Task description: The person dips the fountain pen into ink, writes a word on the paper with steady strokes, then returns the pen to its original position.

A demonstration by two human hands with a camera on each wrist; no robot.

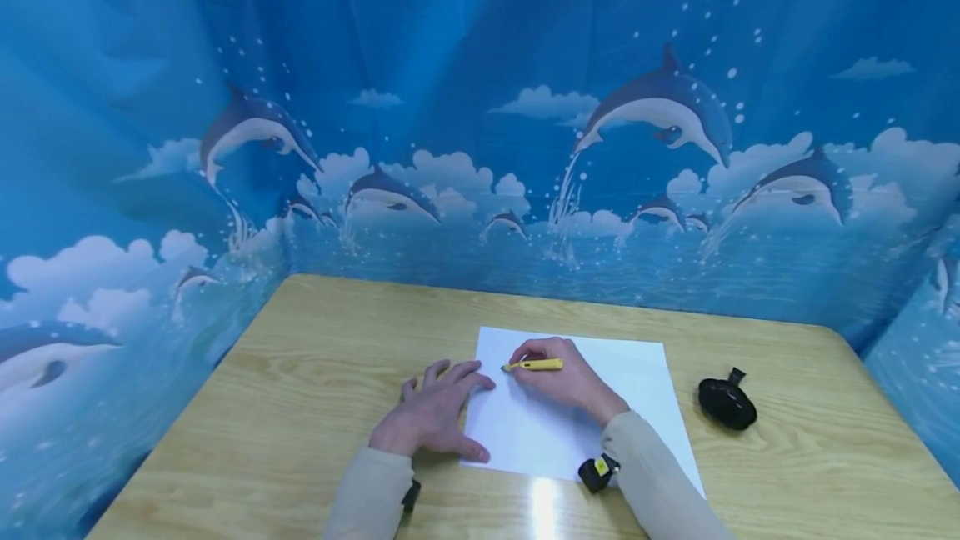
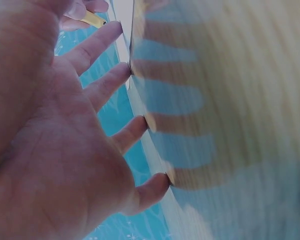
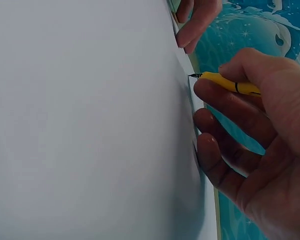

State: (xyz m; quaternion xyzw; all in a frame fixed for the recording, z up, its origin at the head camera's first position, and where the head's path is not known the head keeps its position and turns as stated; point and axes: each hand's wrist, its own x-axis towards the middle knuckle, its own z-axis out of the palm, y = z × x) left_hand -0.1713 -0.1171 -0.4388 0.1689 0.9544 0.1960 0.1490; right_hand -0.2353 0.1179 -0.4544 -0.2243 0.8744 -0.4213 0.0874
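Observation:
A sheet of white paper (image 1: 626, 369) lies on the wooden table. My right hand (image 1: 564, 380) pinches a yellow fountain pen (image 1: 543, 364) over the upper left part of the sheet. In the right wrist view, the pen's dark nib (image 3: 194, 75) points at the paper and is at or very near its surface; no clear ink marks show. My left hand (image 1: 435, 415) is spread at the sheet's left edge, with the thumb and index finger over the paper. In the left wrist view, the spread fingertips (image 2: 121, 71) of that hand touch down on the surface.
A glossy black rounded object with a short tab (image 1: 727, 402) sits right of the paper; its kind is unclear. Wrist cameras, one a black device (image 1: 595, 475), are at both cuffs. A blue dolphin-print curtain (image 1: 465, 123) hangs behind and beside the wooden table (image 1: 315, 357).

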